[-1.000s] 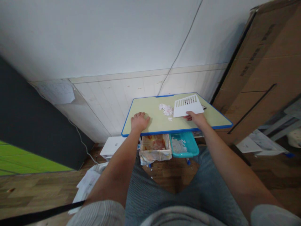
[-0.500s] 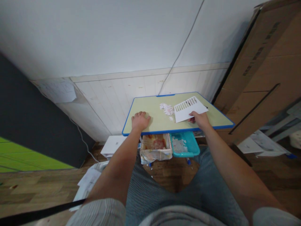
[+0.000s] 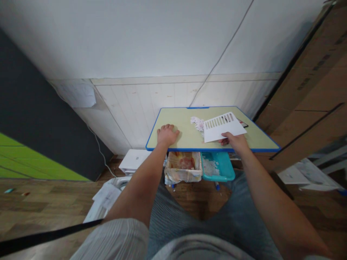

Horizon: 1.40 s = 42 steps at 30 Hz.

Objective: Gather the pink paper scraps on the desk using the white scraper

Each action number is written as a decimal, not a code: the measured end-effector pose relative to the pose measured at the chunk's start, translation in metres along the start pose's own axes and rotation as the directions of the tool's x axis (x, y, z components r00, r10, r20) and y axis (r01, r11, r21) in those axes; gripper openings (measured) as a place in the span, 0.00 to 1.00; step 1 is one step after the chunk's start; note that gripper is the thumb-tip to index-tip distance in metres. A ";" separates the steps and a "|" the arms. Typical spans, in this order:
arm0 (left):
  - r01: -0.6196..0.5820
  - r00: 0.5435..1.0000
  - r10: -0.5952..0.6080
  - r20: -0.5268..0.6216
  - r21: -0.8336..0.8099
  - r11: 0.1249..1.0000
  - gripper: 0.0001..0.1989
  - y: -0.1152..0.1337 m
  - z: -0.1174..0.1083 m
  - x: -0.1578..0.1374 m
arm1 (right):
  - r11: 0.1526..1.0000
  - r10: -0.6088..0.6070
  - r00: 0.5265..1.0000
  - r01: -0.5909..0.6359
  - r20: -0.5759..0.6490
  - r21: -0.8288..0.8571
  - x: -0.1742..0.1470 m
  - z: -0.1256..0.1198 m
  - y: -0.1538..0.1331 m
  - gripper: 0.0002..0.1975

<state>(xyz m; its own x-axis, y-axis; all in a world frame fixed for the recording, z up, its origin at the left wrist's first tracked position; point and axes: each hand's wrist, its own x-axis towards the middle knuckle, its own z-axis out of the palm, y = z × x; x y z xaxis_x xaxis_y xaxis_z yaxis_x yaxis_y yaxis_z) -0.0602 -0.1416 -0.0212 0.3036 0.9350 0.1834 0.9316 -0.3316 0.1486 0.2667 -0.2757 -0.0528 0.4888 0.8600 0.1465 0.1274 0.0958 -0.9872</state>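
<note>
My right hand (image 3: 235,141) pinches the near edge of a white card (image 3: 221,134), thumb on top and fingers underneath. A row of narrow slots or strips runs along the card's far side. Beside its left edge lies a heap of small white paper pieces (image 3: 197,123), partly covered by the card. A flat dark-edged object (image 3: 242,123) sticks out behind the card on the right. My left hand (image 3: 167,135) rests palm down on the left part of the pale green table (image 3: 180,117), fingers stretched out, holding nothing.
Below the table's blue front edge are a lined basket (image 3: 201,169) with reddish-stained contents and a turquoise tray (image 3: 226,169) with whitish pieces. A white box (image 3: 134,159) stands left. Large cardboard boxes (image 3: 306,108) stand right; the wall (image 3: 151,97) is behind.
The view has shifted slightly. My right hand has shifted the card a little, covering more of the paper pieces and exposing more of the dark-edged object. My left hand stays on the table.
</note>
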 end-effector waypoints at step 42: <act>-0.009 1.000 0.009 0.001 -0.087 0.996 0.32 0.005 -0.003 0.000 | 1.000 0.008 0.994 -0.004 -0.111 0.029 0.020 0.012 0.000 0.15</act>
<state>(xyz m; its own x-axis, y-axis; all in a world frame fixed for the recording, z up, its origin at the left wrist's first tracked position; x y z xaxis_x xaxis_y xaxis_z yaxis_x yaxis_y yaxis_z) -0.0566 -0.1439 -0.0177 0.3124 0.9320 0.1840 0.9078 -0.3499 0.2312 0.2664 -0.2522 -0.0504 0.5828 0.7996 0.1450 0.0997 0.1067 -0.9893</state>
